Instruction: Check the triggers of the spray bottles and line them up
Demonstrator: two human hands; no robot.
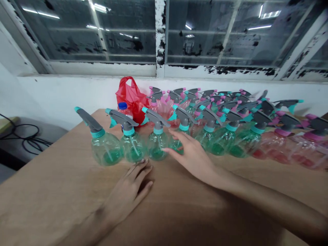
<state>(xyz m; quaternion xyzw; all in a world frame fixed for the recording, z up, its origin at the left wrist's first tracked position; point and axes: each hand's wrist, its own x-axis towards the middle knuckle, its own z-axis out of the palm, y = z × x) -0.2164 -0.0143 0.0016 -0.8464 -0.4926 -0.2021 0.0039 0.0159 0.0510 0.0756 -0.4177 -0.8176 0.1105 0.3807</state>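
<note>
A front row of green spray bottles with grey and teal trigger heads stands on the wooden table, each with a straw and a little green showing at the bottom. My left hand (128, 191) lies on the tabletop, fingers extended, just before the second spray bottle (132, 147) from the left. Fingers apart, my right hand (193, 157) reaches between the third spray bottle (156, 141) and the fourth spray bottle (183, 125), partly covering the fourth. Its thumb tip overlaps the third bottle's edge; whether it touches is unclear. The leftmost spray bottle (104, 147) is turned at an angle.
Pink spray bottles (282, 143) continue the row rightward, with several more behind. A red plastic bag (129, 92) and a blue-capped bottle (123, 106) stand at the back. Black cables (28, 133) lie beyond the left edge of the table (64, 191). Windows line the wall.
</note>
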